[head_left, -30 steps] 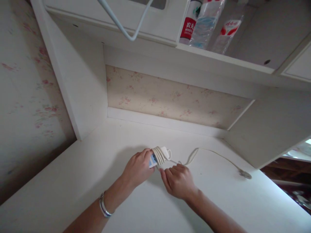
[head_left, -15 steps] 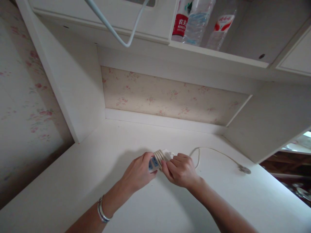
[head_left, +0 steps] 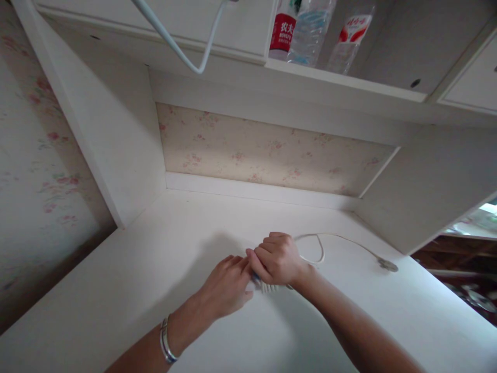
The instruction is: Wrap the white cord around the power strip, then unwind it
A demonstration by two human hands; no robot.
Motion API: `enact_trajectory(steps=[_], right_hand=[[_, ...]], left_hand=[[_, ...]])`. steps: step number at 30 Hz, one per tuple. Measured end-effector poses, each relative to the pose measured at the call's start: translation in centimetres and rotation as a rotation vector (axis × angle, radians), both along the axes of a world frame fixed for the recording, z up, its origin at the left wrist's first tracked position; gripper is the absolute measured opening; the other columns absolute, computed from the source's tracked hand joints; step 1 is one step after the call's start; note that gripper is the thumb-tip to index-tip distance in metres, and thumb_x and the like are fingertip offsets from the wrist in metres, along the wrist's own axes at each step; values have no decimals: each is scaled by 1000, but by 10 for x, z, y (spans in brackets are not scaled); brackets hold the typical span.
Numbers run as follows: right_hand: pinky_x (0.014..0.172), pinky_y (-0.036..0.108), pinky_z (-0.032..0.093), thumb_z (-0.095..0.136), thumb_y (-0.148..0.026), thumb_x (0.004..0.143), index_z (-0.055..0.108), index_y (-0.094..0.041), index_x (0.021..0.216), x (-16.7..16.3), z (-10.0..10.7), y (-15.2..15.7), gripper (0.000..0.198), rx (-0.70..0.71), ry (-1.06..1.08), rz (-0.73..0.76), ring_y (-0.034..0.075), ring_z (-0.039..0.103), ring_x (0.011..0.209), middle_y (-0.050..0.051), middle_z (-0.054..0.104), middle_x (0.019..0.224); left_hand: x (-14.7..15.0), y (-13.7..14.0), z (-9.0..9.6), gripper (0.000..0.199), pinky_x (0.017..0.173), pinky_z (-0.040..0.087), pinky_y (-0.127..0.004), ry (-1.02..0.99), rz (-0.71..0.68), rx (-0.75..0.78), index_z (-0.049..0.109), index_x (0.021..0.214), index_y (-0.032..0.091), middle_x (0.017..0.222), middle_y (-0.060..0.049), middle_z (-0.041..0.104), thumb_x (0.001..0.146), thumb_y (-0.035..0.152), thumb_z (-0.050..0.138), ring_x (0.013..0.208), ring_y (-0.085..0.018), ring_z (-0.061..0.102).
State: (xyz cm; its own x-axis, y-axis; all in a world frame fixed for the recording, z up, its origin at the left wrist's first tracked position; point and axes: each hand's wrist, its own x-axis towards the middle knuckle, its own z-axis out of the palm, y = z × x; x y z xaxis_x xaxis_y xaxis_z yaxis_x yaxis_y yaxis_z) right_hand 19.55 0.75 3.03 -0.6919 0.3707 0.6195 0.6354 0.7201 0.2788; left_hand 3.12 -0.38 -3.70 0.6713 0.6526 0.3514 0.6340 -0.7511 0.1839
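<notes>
Grips the mostly hidden power strip (head_left: 251, 285) by one end in the left hand (head_left: 227, 286), with its long axis seemingly running rightward beneath the right hand (head_left: 278, 259). Curls that right hand closed over the strip, seemingly on the cord (head_left: 322, 249), just above wound turns (head_left: 271, 287). Has loose cord lying beyond the right hand, the nearer one, out to the plug (head_left: 388, 265).

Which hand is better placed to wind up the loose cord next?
Likely the right hand: the loose cord and plug lie on its side, while the left hand grips the power strip.
</notes>
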Motion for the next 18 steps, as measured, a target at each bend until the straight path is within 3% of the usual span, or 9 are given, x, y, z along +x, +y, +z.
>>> enact_trajectory(steps=[4, 10, 18], right_hand=[[57, 28, 24, 36, -26, 94, 53, -17, 52, 4, 2, 18, 46, -154, -4, -122, 9, 42, 44, 0, 52, 44], [53, 25, 25, 25, -35, 98, 59, -17, 55, 17, -13, 41, 58, -441, 43, -329, 9, 49, 46, 0, 57, 49], [53, 26, 27, 27, -32, 97, 67, -17, 65, 51, -57, 41, 53, -543, -80, -643, 15, 62, 56, 6, 67, 59]], left_hand=[[-6, -1, 1, 35, 88, 45, -38, -46, -154, 121, 51, 106, 18, 106, -7, 63, 72, 16, 58, 97, -24, 58], [-13, -3, 4, 21, 89, 46, -37, -126, -258, 220, 51, 93, 18, 109, -8, 61, 74, 16, 58, 98, -23, 58], [-22, 0, 14, 29, 90, 47, -36, -202, -172, 246, 50, 102, 19, 115, -8, 60, 75, 17, 60, 102, -23, 57]])
